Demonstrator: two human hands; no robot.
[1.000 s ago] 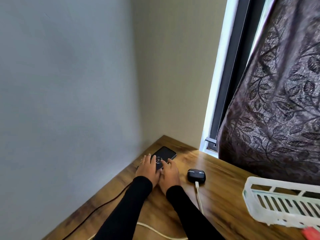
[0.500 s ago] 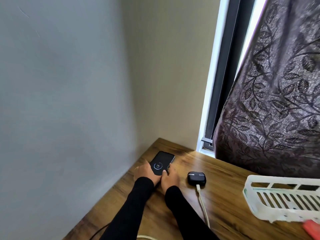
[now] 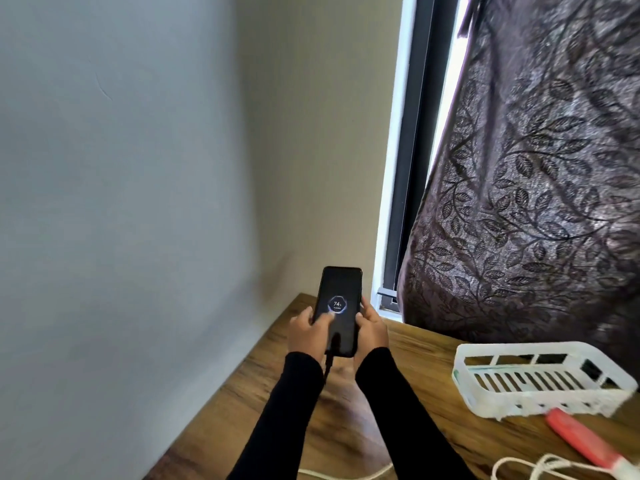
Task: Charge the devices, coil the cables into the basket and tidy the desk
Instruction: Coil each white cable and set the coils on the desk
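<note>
Holding phone (image 3: 339,310) up, mid-frame, lifted off the surface (image 3: 433,403) w/ both hands.
Near to far: white cable (image 3: 540,467) & red item (image 3: 585,441) bottom right, basket (image 3: 540,379) right; left hand (image 3: 310,336) & right hand (image 3: 372,332) each grip phone edges, screen reads 74%. Risk: dark cable (image 3: 329,363) hanging from phone bottom could tug loose if it's raised more, stopping the charge.

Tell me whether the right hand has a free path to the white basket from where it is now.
Probably yes, once it lets go. The right hand grips the phone together with the left hand; the bare desk between it and the basket shows nothing in the way.
</note>
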